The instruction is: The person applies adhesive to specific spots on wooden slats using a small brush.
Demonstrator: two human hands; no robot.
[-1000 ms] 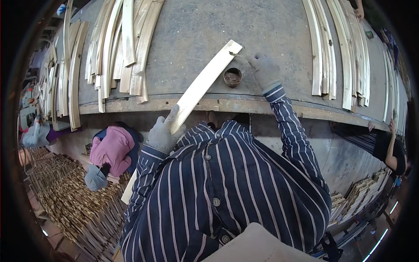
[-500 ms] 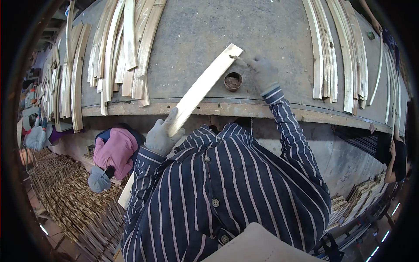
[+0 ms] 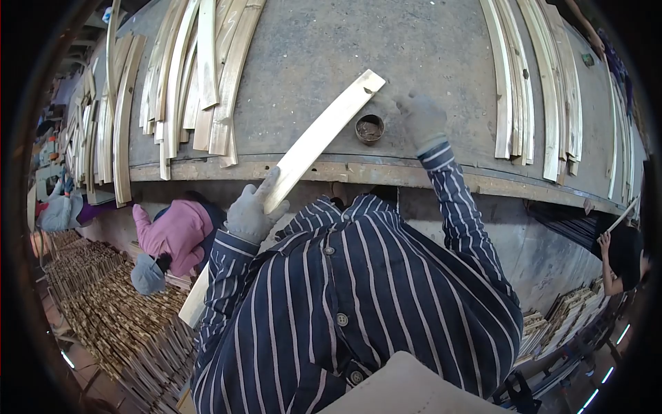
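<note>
A long pale wooden slat (image 3: 324, 134) lies at a slant over the bench edge, its lower end passing under my left arm. My gloved left hand (image 3: 249, 212) is closed around the slat near the edge. A dark spot shows near the slat's far end. Just right of the slat stands a small round tin (image 3: 369, 129) of brown paste. My gloved right hand (image 3: 422, 121) is above the bench to the right of the tin, fingers closed and slightly blurred. It holds a small thin-bladed tool, hardly visible now.
Several slats (image 3: 227, 90) lie in a group at the left of the bench (image 3: 317, 55), and more slats (image 3: 514, 83) at the right. A person in pink (image 3: 181, 231) bends by stacked wood (image 3: 117, 310) at lower left. Another person (image 3: 617, 248) works at the far right.
My right hand has drawn back from the slat's far end, slightly right and down, uncovering the dark spot there. My left hand still holds the slat. The person in pink has shifted left.
</note>
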